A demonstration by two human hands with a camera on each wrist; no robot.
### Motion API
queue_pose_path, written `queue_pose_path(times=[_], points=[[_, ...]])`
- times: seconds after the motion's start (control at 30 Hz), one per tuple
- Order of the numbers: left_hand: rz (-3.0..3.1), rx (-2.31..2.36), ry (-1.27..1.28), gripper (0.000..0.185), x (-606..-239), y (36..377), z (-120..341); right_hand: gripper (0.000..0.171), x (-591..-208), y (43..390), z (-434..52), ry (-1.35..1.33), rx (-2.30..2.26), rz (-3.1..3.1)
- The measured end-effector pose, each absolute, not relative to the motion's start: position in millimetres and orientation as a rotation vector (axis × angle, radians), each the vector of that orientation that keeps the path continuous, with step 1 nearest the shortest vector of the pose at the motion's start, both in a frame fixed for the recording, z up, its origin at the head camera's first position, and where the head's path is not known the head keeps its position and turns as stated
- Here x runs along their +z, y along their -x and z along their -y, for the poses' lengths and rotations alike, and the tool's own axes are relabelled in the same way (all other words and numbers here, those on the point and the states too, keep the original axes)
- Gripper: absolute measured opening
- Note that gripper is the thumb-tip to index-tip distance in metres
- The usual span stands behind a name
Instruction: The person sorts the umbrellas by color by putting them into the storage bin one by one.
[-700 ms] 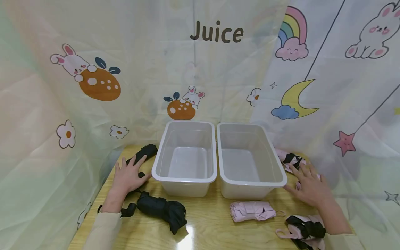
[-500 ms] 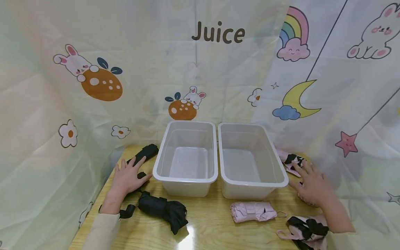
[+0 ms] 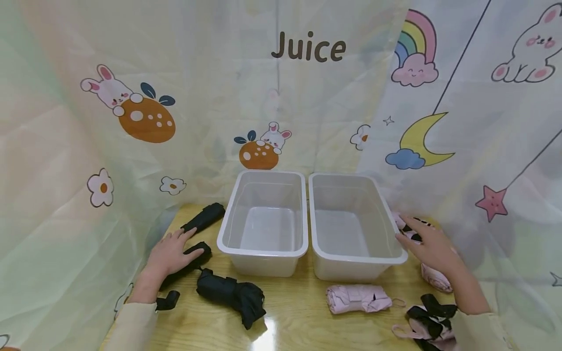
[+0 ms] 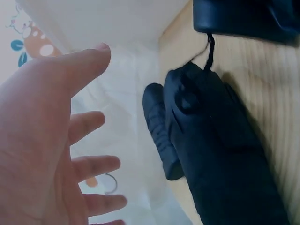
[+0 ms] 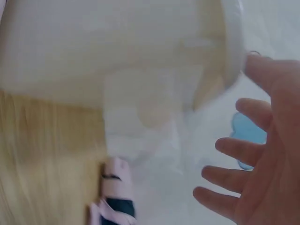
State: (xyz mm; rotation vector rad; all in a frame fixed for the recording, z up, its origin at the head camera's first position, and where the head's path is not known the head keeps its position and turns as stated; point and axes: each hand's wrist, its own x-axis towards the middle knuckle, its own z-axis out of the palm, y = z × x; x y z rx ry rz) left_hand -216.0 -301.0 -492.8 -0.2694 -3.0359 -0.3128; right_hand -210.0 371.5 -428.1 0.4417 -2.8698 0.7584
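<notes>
My left hand [image 3: 169, 252] hovers with spread fingers over two folded black umbrellas, one at the back left [image 3: 205, 218] and one below the thumb [image 3: 190, 261]. In the left wrist view, the fingers are apart from the black umbrella [image 4: 215, 145]. A third black umbrella [image 3: 230, 295] lies nearer the front. My right hand [image 3: 432, 248], fingers extended, is beside the right bin's rim, above a pink-and-black folded umbrella [image 3: 412, 236] that it partly hides. Another pink umbrella [image 3: 435, 278] lies below the wrist. Neither hand holds anything.
Two white plastic bins, left [image 3: 263, 264] and right [image 3: 347, 269], stand side by side on the wooden table [image 3: 298, 326]. A pink umbrella [image 3: 359, 298] and a pink-and-black one [image 3: 432, 324] lie in front. A printed curtain [image 3: 202, 97] hangs behind and at both sides.
My left hand has drawn back toward the lower left, uncovering more of the black umbrella under it. My right hand has shifted up and toward the right bin, uncovering a pink umbrella below.
</notes>
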Motion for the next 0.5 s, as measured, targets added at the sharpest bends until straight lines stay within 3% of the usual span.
queue_pose_path(times=[0.27, 0.5], points=[[3.11, -0.301, 0.254, 0.073, -501, 215, 319, 0.058, -450, 219, -357, -0.284, 1.153, 2.793], [3.238, -0.532, 0.334, 0.074, -510, 216, 336, 0.063, -454, 229, -356, -0.265, 1.447, 2.758]])
